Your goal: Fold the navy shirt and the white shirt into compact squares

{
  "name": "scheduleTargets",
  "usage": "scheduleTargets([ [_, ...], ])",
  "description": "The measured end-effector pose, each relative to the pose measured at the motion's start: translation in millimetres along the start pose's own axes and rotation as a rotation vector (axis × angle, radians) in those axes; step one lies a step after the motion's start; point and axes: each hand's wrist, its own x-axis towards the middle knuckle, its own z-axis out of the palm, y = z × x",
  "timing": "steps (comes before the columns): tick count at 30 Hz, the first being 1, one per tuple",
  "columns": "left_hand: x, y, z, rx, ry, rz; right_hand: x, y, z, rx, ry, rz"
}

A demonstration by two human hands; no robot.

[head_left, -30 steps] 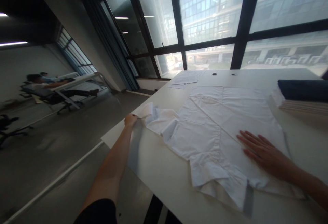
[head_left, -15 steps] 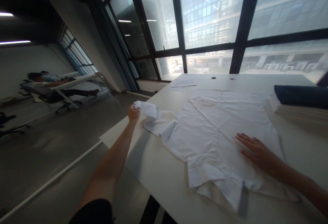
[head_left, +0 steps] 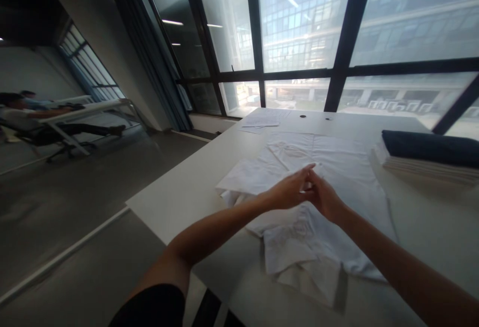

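A white shirt (head_left: 346,167) lies spread on the white table, with a sleeve (head_left: 290,247) bunched toward the near edge. My left hand (head_left: 287,191) is over the middle of the shirt, its fingers closed on the other sleeve, which is folded inward across the body. My right hand (head_left: 325,198) meets it there, fingertips against the left fingers and bent down at the cloth. The two hands hide most of the cuff, so exactly what the right fingers pinch is hard to see.
Folded white cloths (head_left: 419,168) with a dark navy cloth (head_left: 430,148) on top sit at the right. Papers (head_left: 262,117) lie at the table's (head_left: 175,187) far left corner, below the windows. A seated person (head_left: 18,117) is at another table in the left background.
My left hand has brought the sleeve from the left over onto the shirt. My right hand has lifted from lying flat and moved left to meet it. The view has turned slightly right.
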Motion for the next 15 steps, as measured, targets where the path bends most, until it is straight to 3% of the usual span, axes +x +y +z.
scheduleTargets([
  [2, -8, 0, 12.4, -0.126, -0.061, -0.019, 6, 6, -6, 0.049, 0.154, 0.037],
  [4, -18, -2, 4.2, -0.17, -0.004, -0.05, 12, 9, -12, 0.059, 0.281, 0.063],
  [6, -27, -6, -22.4, -0.09, 0.076, -0.043, 18, 3, -16, 0.031, 0.302, 0.031],
  [9, -36, -24, -81.9, 0.158, 0.261, -0.036, 32, -26, -18, 0.005, 0.252, -0.108],
  [12, -44, -59, -135.6, 0.269, 0.462, -0.19, 54, -70, -28, 0.046, 0.231, -0.312],
  [15, -55, -102, -156.2, 0.34, 0.522, -0.35, 83, -103, -52, 0.042, 0.278, -0.509],
])
